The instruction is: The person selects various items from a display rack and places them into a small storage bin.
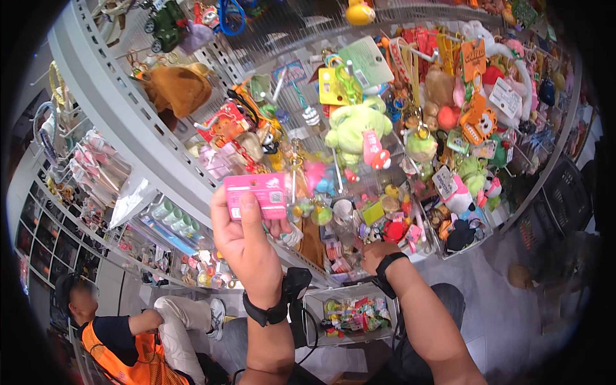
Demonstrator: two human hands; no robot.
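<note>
Between the thumb and fingers of my left hand (250, 240) is a pink printed card (260, 204), raised in front of the display rack. It bears writing and a printed code. My right hand (380, 255) reaches among small trinkets in a bin on the low shelf. Its fingertips are hidden, so a grip there cannot be made out. Near those fingers lie a red plush toy (393, 232) and a pink tag (413, 233). Above hangs a light green plush keychain (358, 127) on a hook.
A grey perforated upright (139, 130) runs down the left of the rack. Below, on the floor, a clear bin (349, 337) holds several packaged trinkets. Another bin (462, 245) of plush toys sits right. A person in an orange vest (130, 356) sits at lower left.
</note>
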